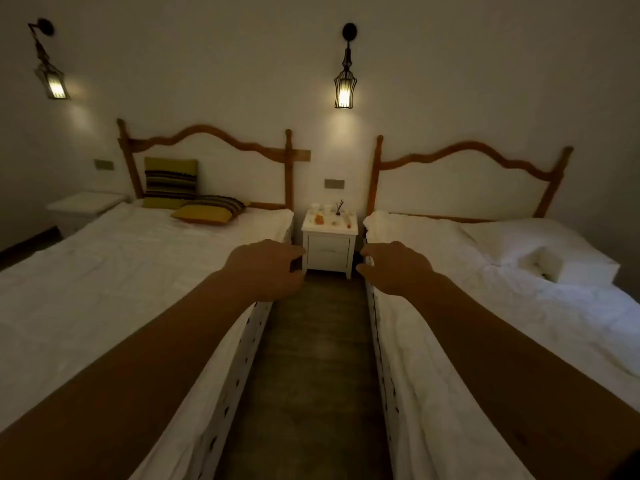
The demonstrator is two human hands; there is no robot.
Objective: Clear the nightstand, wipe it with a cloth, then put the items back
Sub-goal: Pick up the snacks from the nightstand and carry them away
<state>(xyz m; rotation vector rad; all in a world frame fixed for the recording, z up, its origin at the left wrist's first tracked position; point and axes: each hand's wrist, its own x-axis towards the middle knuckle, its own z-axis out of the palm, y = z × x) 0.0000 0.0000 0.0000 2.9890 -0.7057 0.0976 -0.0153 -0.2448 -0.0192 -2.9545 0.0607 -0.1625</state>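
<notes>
The nightstand (329, 242) is seen straight ahead, well beyond both hands; left hand (266, 268) and right hand (394, 268) are held loosely open, empty, equally near.

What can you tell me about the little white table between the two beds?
The nightstand is small, white and looks like painted wood, with one shut drawer and short legs. It stands upright on the dark floor against the wall, in the gap between the beds, under a lit wall lamp. Small things crowd its top: pale cups, a reed diffuser, something orange. They are too small to name further. Neither hand touches it.
</notes>
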